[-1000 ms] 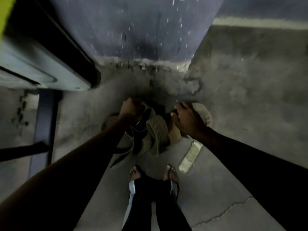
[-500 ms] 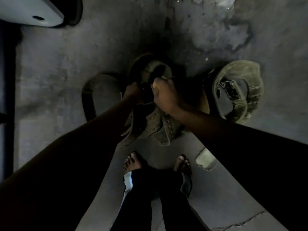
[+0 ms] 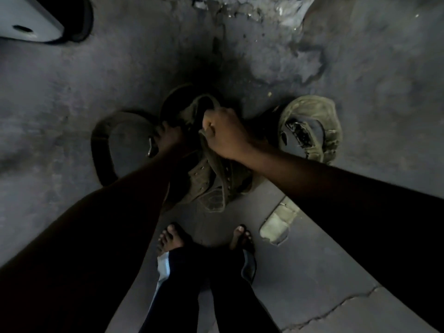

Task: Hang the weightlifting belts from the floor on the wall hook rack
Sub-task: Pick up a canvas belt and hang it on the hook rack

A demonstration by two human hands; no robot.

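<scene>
Three worn weightlifting belts lie on the dim concrete floor in front of my feet. My right hand [image 3: 225, 135] is clenched on the studded olive belt [image 3: 211, 181] in the middle, gripping its upper loop. My left hand [image 3: 169, 137] reaches into the same dark heap just left of it, its fingers hidden in shadow. A dark belt [image 3: 101, 150] lies coiled on the left with a metal buckle [image 3: 151, 147] beside my left wrist. A tattered pale belt [image 3: 329, 131] lies curled on the right, untouched. No hook rack is in view.
A grey-white machine edge with a black base [image 3: 36, 22] fills the top left corner. Crumbled plaster [image 3: 252, 10] marks the wall foot at the top. A pale floor patch [image 3: 276, 224] lies right of my bare feet [image 3: 173, 239]. A crack [image 3: 336, 306] runs lower right.
The view tilted down from the wall to the floor. My right hand left the pale belt on the right and closed on the studded middle belt, which is lifted slightly.
</scene>
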